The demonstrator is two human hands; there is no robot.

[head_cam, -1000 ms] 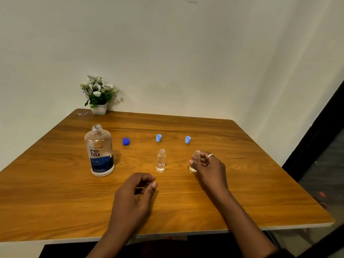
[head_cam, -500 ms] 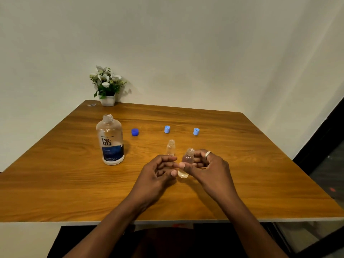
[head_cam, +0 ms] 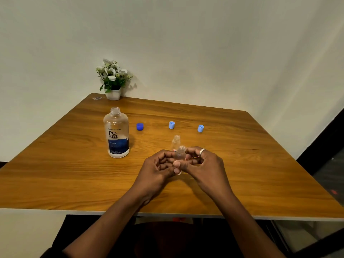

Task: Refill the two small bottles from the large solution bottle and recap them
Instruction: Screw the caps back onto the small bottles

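While the left grip (head_cam: 156, 168) and right grip (head_cam: 206, 164) both pinch the small bottle (head_cam: 181, 154) low over the counter (head_cam: 55, 174), at four o'clock from the large solution bottle (head_cam: 116, 135), it looks light, clear and slippery; open-necked, it seems best held by the body, below the threads

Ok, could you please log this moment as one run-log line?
left hand, right hand: hold uncapped small bottle | second small bottle: uncapped, standing on table | large solution bottle: open, upright | caps: on table
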